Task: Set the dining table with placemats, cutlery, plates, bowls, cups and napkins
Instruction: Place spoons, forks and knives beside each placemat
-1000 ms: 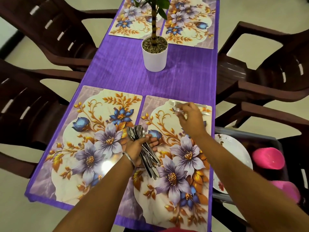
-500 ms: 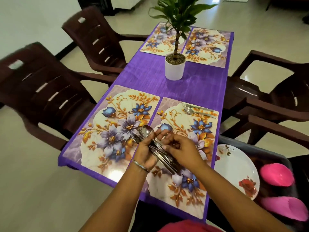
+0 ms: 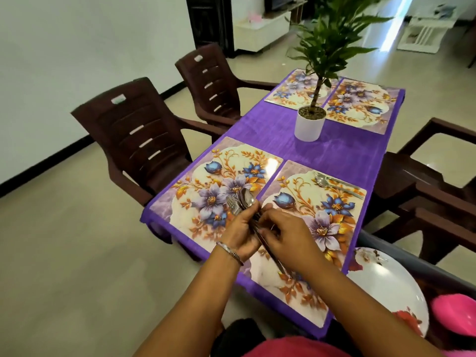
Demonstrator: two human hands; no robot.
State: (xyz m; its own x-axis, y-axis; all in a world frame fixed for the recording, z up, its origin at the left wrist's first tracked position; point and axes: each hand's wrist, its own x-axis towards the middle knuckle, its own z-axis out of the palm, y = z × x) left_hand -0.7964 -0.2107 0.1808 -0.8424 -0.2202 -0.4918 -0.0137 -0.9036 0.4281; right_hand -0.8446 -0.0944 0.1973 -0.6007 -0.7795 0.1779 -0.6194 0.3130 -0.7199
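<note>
hands sort cutlery over half-set table

centre frame: a person's left hand [image 3: 242,237] grips a bundle of cutlery [image 3: 243,203], spoon bowls and fork tines fanning up-left past the fingers, handles running down-right under the palm. the right hand [image 3: 286,235] meets it from the right, fingertips pinching at the handles; both hands together, above the seam btw the two near placemats. a metal bangle [image 3: 230,251] sits on the left wrist.

near-left placemat [image 3: 206,181] is bare of tableware. near-right placemat [image 3: 342,217] carries a fork and spoon [image 3: 334,183] side by side along its far edge, right of centre. two more floral placemats [image 3: 360,106] lie at the far end, upper centre-right, w/ a white potted plant [image 3: 309,124] standing on the purple tablecloth [image 3: 342,153] btw the pairs.

lower right: a white plate w/ red flower print [image 3: 386,287] and pink cups [image 3: 456,315] sit in a dark tray beside the table. brown plastic chairs [image 3: 139,140] line the left and right sides.
</note>
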